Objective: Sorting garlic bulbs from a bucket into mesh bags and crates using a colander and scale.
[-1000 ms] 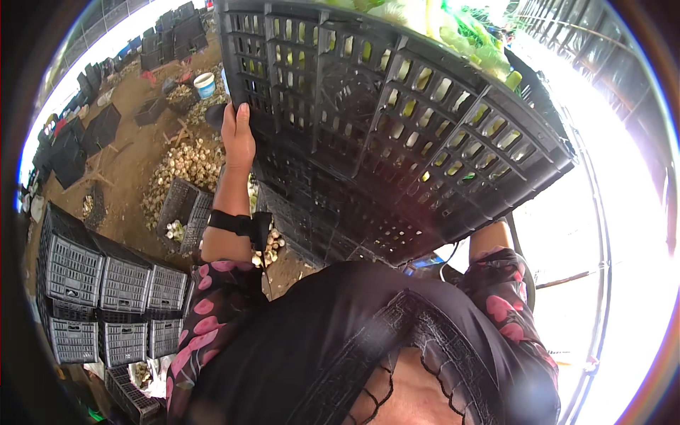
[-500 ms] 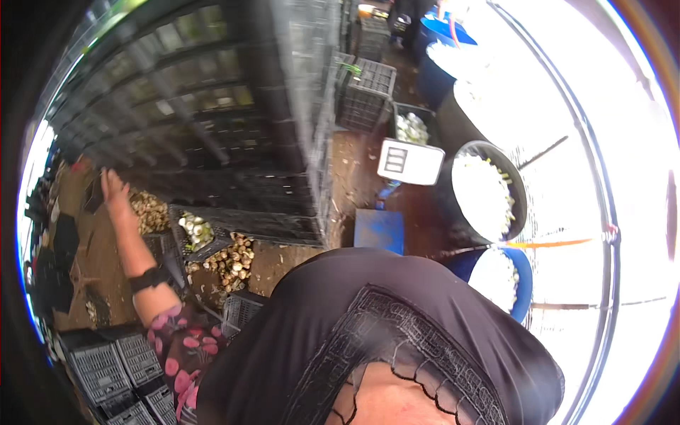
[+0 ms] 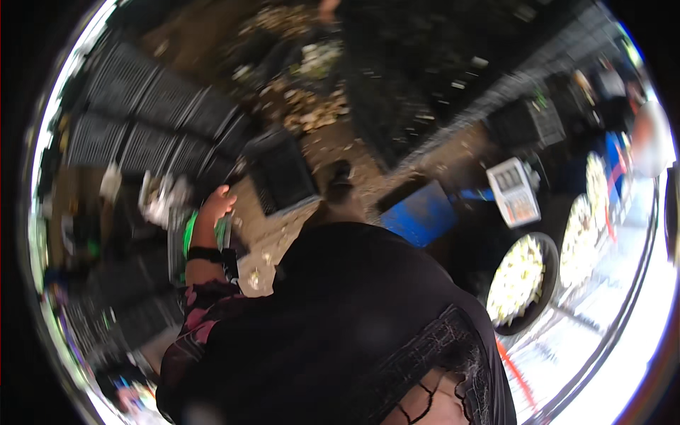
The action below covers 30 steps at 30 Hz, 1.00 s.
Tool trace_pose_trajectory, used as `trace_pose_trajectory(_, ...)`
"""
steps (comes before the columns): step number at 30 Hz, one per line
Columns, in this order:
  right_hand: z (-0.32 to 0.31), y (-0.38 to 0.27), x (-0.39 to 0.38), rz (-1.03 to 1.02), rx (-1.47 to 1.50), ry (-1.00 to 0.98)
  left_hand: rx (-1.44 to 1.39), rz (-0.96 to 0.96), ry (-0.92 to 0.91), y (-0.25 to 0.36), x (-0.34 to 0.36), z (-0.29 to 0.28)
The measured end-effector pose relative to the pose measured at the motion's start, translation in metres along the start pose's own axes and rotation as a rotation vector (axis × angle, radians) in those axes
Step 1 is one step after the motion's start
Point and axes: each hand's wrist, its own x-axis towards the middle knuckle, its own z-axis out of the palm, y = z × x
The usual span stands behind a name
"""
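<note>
My left hand (image 3: 221, 200) is at the centre left with bent, slightly parted fingers, holding nothing I can see. Just below it is a crate (image 3: 177, 251) with something bright green (image 3: 190, 230) in it, and to its right lies a dark crate (image 3: 280, 173) on the dirt floor. White plastic bags (image 3: 159, 198) sit to its left. My right hand does not show. My shoe (image 3: 341, 173) appears below my black top. The tall black crate stack (image 3: 418, 78) fills the upper centre, blurred; a small flesh-coloured shape at its top edge is too smeared to identify.
Crate stacks (image 3: 149, 99) stand upper left. Pale bulbs (image 3: 304, 106) lie scattered upper centre. To the right are a blue platform (image 3: 418, 212), a white scale display (image 3: 513, 191), tubs of pale cut vegetables (image 3: 517, 280) and more crates (image 3: 520, 120) farther back.
A second ago my hands held the large crate; my left hand has since left it and moved down. My view has turned, bringing crate stacks, floor and my foot into different places.
</note>
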Motion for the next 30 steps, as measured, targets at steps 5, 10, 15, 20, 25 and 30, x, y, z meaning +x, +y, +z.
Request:
trace_pose_trajectory(5,0.035,-0.028,0.006,0.007,-0.247,-0.065,-0.328,-0.111,0.332,-0.183,-0.058,-0.069)
trace_pose_trajectory(10,0.125,-0.028,-0.010,-0.018,-0.436,-0.161,-0.511,-0.328,0.066,-0.287,-0.055,-0.059)
trace_pose_trajectory(15,0.276,0.020,-0.012,-0.004,-0.656,-0.378,0.106,0.121,-0.324,-0.256,0.037,0.050)
trace_pose_trajectory(20,0.468,0.117,0.022,0.054,-1.076,-0.668,0.211,0.211,-0.583,-0.224,0.055,0.136)
trace_pose_trajectory(25,0.654,0.241,0.067,0.276,-0.882,-0.655,0.567,0.080,-0.665,-0.238,0.014,0.192)
trace_pose_trajectory(30,0.784,0.358,0.154,0.269,0.016,-0.100,0.704,0.216,-0.397,-0.278,-0.003,0.215)
